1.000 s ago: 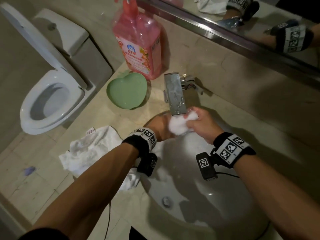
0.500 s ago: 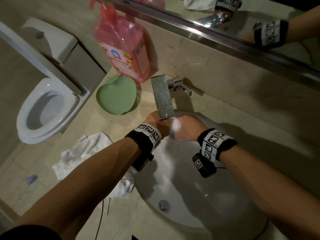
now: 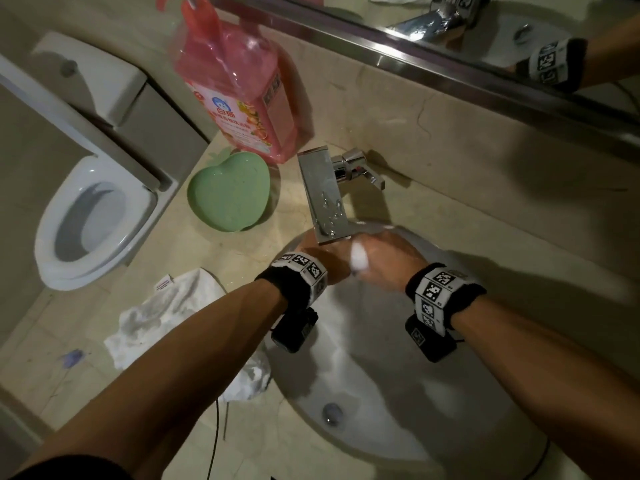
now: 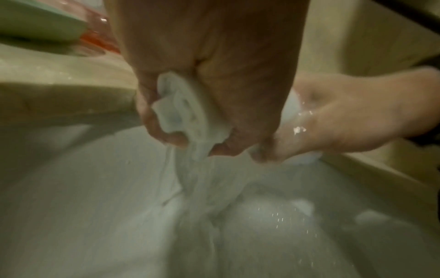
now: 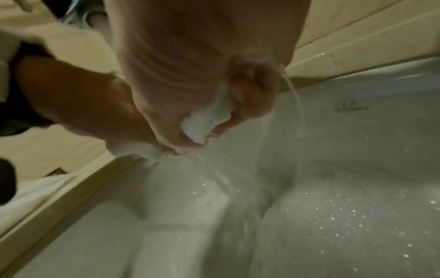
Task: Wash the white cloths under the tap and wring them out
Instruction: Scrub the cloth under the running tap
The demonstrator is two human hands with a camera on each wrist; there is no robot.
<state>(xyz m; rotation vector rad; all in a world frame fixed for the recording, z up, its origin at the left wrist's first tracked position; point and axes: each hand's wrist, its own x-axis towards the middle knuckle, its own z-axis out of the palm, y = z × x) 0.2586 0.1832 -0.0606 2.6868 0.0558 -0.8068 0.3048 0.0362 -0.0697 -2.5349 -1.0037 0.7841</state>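
Both hands squeeze one wet white cloth [image 3: 358,259] just below the spout of the chrome tap [image 3: 323,197], over the white sink [image 3: 381,393]. My left hand [image 3: 325,259] grips one end of the cloth [image 4: 183,109], its fingers curled round it, and water streams down from it. My right hand [image 3: 388,261] grips the other end of the cloth [image 5: 204,122], and water runs off it too. A second white cloth [image 3: 162,317], crumpled and greyish, lies on the counter left of the sink, partly under my left forearm.
A pink soap bottle [image 3: 239,88] and a green apple-shaped dish [image 3: 228,192] stand on the beige counter [image 3: 173,386] left of the tap. A white toilet [image 3: 86,223] with raised lid is at far left. A mirror [image 3: 519,36] runs along the back wall.
The two hands have closed together on the cloth under the spout, so less of it shows. The view has shifted, and the hands sit higher over the basin.
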